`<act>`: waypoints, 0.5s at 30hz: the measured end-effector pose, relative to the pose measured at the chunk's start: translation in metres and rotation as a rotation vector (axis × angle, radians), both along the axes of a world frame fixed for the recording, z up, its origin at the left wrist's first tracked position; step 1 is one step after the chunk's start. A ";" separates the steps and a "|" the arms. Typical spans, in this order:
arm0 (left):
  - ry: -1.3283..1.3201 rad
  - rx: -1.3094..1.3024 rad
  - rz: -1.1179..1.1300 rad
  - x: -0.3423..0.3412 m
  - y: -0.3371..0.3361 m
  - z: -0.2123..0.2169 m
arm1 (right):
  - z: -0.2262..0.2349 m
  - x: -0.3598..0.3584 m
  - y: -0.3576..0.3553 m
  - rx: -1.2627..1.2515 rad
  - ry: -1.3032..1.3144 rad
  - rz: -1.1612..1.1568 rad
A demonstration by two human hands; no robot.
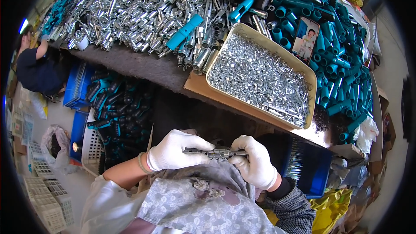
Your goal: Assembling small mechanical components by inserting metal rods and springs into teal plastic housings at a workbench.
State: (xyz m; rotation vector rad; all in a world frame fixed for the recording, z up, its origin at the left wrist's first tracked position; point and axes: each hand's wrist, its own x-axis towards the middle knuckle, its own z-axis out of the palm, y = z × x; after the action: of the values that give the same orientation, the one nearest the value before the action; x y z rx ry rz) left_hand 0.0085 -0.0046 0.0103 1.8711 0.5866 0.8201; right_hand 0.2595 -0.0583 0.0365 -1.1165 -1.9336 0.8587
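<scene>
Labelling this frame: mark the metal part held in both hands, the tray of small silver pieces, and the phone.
metal part [215, 152], head view, its middle between the gloves.
tray [260, 39], head view, far rim.
phone [306, 40], head view, screen centre.

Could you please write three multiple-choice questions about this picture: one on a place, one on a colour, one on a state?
1. Where does the tray of small metal pieces stand?
A. on the floor
B. on the bench, ahead and to the right of the hands
C. on the person's lap

2. What colour are the gloves?
A. white
B. black
C. yellow

3. How is the slim metal part held?
A. by the left hand alone
B. by both hands, one at each end
C. it lies free on the bench

Answers:
1 B, the tray sits on the bench.
2 A, the left hand and right hand wear white.
3 B, the metal part spans both hands.
</scene>
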 end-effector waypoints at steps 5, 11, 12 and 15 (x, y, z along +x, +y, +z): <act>-0.005 0.057 0.094 -0.001 -0.005 -0.005 | -0.003 -0.011 0.011 0.050 -0.173 0.041; -0.178 -0.059 0.331 -0.013 -0.011 0.000 | 0.058 -0.007 0.090 -0.140 0.107 0.311; -0.249 -0.278 0.358 -0.017 -0.014 0.002 | 0.067 -0.015 0.116 -0.103 0.014 0.135; -0.345 -0.480 0.419 -0.021 -0.012 0.007 | 0.070 -0.049 0.210 0.608 -0.451 -0.077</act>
State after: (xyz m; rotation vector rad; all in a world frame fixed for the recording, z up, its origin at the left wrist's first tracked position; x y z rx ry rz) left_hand -0.0129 -0.0168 0.0177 1.1530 0.8786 1.1284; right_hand 0.2103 0.1517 0.1066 -1.0446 -2.2698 -0.0594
